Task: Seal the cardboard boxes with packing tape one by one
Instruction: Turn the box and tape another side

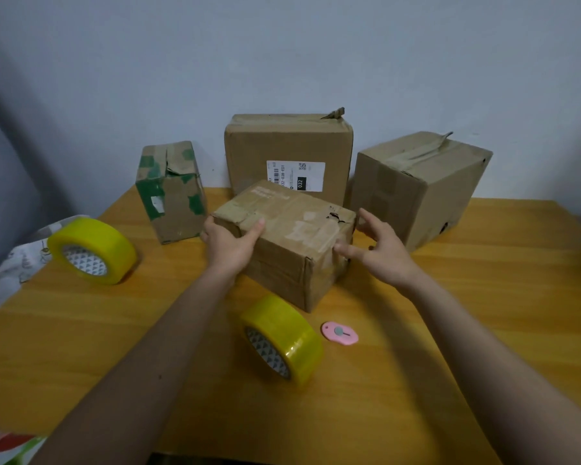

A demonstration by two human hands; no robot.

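Four cardboard boxes (284, 243), two tape rolls (282, 340) and one pink cutter (339, 333) sit on the bench (483, 313). The left hand (228, 245) grips the nearest box; the right hand (381, 251) is beside it, fingers (344, 248) spread wide.

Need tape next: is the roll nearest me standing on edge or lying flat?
On edge. The nearest tape roll rests on its curved yellow rim on the table, core facing left.

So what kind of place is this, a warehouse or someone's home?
Probably a room at home, not a warehouse: a wooden table pushed against a plain wall, four worn, reused cardboard boxes, and two rolls of yellow packing tape beside a small pink cutter.
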